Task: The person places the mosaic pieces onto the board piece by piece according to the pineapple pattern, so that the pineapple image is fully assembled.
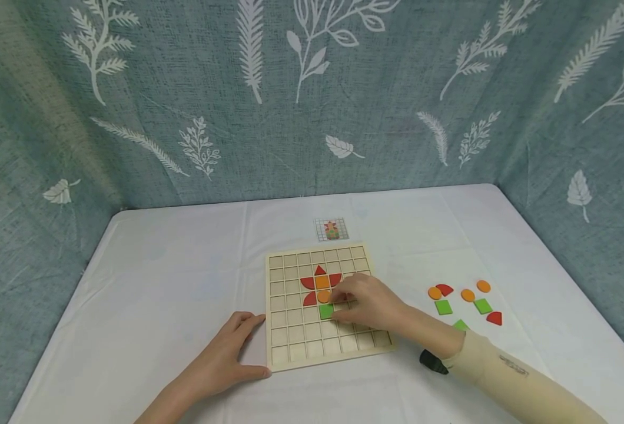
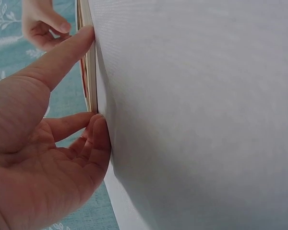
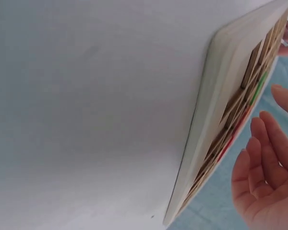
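Observation:
A wooden grid board [image 1: 296, 351] lies on the white table. On it, several red quarter-round pieces [image 1: 309, 299] surround an orange square [image 1: 322, 281] and an orange disc [image 1: 324, 296]. A green square [image 1: 326, 311] sits just below the disc. My right hand [image 1: 369, 303] is over the board, thumb and fingertips apart near the disc and green square; nothing shows between them in the right wrist view. My left hand [image 1: 221, 356] touches the board's left side, its thumb at the near corner and its fingers farther up the edge. The board cells under the right hand are hidden.
A small pattern card [image 1: 332, 229] lies beyond the board. To its right are loose orange discs [image 1: 483, 286], green squares [image 1: 483, 306] and red pieces [image 1: 494, 318]. A black object [image 1: 432, 361] sits partly behind the right forearm. Blue-green leaf-print curtains [image 1: 280, 159] surround the table.

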Demonstrator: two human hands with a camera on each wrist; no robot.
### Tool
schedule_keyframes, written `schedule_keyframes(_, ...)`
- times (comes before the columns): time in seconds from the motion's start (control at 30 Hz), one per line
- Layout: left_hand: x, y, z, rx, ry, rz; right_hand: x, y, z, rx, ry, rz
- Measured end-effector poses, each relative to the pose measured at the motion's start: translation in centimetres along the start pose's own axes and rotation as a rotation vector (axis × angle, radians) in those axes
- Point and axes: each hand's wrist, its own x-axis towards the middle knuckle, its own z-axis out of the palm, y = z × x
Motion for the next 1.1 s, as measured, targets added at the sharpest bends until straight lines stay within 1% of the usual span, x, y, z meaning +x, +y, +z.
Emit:
schedule_keyframes(0.17,0.0,0.0,0.1,0.009,0.0,-0.004,-1.0,0.4,-0.7,0.021,0.029,0.021)
schedule_keyframes(0.33,0.0,0.1,0.2,0.015,-0.003,-0.009,-2.1,1.1,-1.7,0.08,0.046,0.085)
schedule_keyframes(0.5,0.1,0.2,0.2,0.01,-0.009,-0.015,-3.4,2.7,-3.0,0.085,0.092,0.137)
schedule_keyframes(0.63,0.1,0.2,0.2,0.009,-0.008,-0.039,-5.0,4.4,-4.7,0.074,0.13,0.149)
schedule_keyframes(0.73,0.0,0.2,0.2,0.014,-0.007,-0.053,-6.5,6.1,-6.2,0.061,0.131,0.163)
schedule_keyframes(0.9,0.0,0.1,0.2,0.021,-0.006,-0.039,-9.3,9.0,-8.5,0.027,0.102,0.22)
schedule_keyframes(1.0,0.1,0.1,0.3,0.026,-0.004,-0.026,-10.7,10.2,-9.3,0.007,0.075,0.26)
schedule_keyframes(1.1,0.1,0.1,0.4,0.027,-0.005,-0.024,-11.5,10.9,-9.5,0.005,0.05,0.282)
